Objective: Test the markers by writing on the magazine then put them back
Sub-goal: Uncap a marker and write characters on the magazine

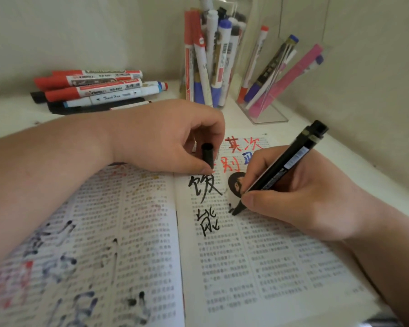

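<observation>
Slanting up-right, the black cylindrical marker point(286, 161) is pinched by the right hand point(300, 199); the black tubular cap point(207, 154), near on its left, is pinched by the left hand point(161, 138)

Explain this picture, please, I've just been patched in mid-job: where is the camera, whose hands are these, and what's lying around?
No machine here: one picture, from a camera worn on a person's head, looking down at their bare hands. The right hand has a black marker in its grip, tip on the right page of an open magazine. The left hand holds a black cap. Behind, loose markers lie on the desk beside a tall clear holder and a slanted clear stand, both holding more.
</observation>
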`<state>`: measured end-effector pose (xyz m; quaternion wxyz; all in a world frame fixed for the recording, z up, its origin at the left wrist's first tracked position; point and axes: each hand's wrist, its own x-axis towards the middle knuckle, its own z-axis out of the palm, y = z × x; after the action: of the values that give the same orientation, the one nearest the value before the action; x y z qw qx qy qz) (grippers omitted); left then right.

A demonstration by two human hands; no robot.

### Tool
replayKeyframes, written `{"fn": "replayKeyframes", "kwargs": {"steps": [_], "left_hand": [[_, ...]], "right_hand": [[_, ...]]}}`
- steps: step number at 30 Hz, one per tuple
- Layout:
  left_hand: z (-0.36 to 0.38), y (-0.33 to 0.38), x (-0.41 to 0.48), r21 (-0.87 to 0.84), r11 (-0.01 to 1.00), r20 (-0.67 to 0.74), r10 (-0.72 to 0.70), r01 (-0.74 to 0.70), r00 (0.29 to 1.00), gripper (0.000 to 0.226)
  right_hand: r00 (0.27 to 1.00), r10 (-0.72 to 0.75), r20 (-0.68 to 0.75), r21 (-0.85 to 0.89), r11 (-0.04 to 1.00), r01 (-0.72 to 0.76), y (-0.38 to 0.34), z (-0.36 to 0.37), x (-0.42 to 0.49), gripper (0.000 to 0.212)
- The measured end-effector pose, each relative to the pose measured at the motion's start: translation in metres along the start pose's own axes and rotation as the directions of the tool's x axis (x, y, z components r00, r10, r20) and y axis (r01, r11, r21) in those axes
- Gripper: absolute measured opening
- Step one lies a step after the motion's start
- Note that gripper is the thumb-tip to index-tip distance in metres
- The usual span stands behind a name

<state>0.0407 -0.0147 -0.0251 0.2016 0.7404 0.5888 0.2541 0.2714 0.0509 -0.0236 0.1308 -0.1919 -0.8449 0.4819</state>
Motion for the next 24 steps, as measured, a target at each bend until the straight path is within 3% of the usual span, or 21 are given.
{"fn": "replayKeyframes", "kwargs": {"steps": [5,11,14,19,21,24], "left_hand": [[0.0007,-0.0018,-0.0015,-0.031,0.999,-0.009,0.017,-0.018,1.000,0.024],[-0.0002,-0.0028,-0.0022,0.009,0.998,-0.071,0.057,-0.057,0.996,0.027],[-0.0001,-0.0029,-0.0024,0.001,0.997,-0.109,0.076,-0.076,0.991,0.018],[-0.0005,-0.0028,-0.0011,0.041,0.992,-0.132,0.125,-0.120,0.983,0.025],[0.0003,-0.0021,0.0001,0.044,0.991,-0.122,0.130,-0.125,0.984,0.021],[0.0025,-0.0033,0.0022,0.027,0.990,-0.117,0.137,-0.135,0.984,0.018]], "right_hand": [[0.995,-0.004,0.096,0.028,1.000,0.001,-0.0009,0.0000,-0.0025,0.004],[0.991,0.004,-0.137,0.088,0.996,0.008,0.0030,-0.0039,0.0017,0.008],[0.991,0.037,-0.126,0.040,0.999,-0.032,0.0062,-0.0021,0.0027,0.007],[0.999,0.028,-0.034,0.080,0.996,-0.025,0.0010,-0.0040,0.0008,0.011],[0.998,0.038,-0.058,0.076,0.997,-0.034,0.0021,-0.0038,0.0020,0.022],[0.990,0.047,-0.131,-0.008,0.999,-0.048,0.0048,-0.0014,0.0051,0.018]]}}
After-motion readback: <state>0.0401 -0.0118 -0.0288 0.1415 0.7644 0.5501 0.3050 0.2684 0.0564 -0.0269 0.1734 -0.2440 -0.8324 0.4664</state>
